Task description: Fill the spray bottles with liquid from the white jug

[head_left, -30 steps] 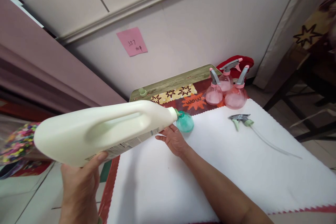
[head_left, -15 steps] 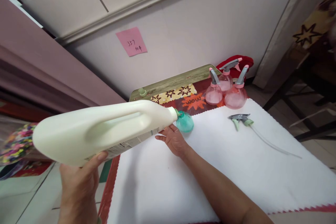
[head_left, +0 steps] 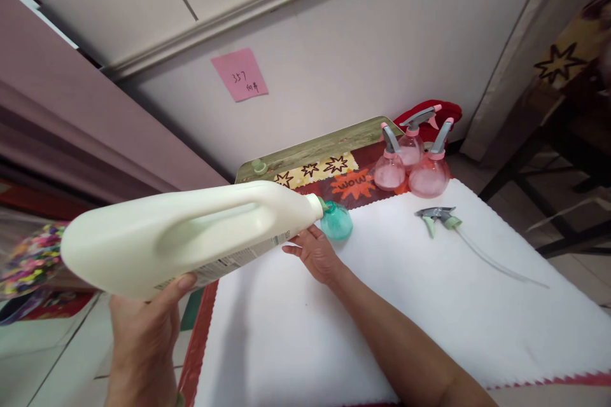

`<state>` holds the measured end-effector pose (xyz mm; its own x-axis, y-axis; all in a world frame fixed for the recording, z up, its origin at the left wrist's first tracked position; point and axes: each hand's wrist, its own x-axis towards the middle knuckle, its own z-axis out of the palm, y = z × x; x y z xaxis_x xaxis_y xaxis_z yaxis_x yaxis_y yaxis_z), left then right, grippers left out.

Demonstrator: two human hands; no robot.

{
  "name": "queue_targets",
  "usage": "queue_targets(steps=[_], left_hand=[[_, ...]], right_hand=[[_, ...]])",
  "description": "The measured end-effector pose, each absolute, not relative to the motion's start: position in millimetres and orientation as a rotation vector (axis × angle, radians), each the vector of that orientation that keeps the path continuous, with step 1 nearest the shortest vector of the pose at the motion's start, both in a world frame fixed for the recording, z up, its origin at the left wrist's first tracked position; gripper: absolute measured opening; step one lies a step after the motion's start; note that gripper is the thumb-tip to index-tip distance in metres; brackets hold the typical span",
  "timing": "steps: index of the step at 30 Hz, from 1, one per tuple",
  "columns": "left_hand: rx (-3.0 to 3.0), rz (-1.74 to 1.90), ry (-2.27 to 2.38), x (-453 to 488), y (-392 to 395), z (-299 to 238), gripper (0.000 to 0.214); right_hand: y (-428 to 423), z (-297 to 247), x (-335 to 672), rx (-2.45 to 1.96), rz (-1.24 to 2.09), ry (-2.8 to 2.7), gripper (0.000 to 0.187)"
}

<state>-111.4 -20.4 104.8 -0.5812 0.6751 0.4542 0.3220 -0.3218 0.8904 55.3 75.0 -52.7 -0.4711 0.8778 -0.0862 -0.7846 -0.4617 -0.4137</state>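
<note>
A large pale detergent bottle (head_left: 119, 238) with a moulded handle lies tilted across the view, neck to the right and slightly down. My left hand (head_left: 147, 324) grips its underside near the base, thumb along the printed label. Beneath the neck, my right hand (head_left: 317, 257) supports the bottle; its fingertips are partly hidden behind it. The bottle's green spout meets the mouth of a round teal spray bottle (head_left: 338, 224), which stands upright on the white mat without its head. Farther right lies a grey and green spray head (head_left: 442, 217) with a long clear tube.
Several grey-topped things include three pink spray bottles (head_left: 428, 177) grouped at the mat's back right. A small green cap (head_left: 259, 166) rests on a wood-patterned board (head_left: 329, 140) by the wall. A pink note (head_left: 240, 75) is stuck on the wall. Dark chair legs (head_left: 548, 203) stand right.
</note>
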Motion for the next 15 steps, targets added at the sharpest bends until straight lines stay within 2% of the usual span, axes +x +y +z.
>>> queue_targets(steps=[15], left_hand=[[1.278, 1.954, 1.731, -112.9, -18.2, 104.9, 0.055]], right_hand=[[74.9, -53.8, 53.4, -0.349, 2.042, -0.381, 0.041]])
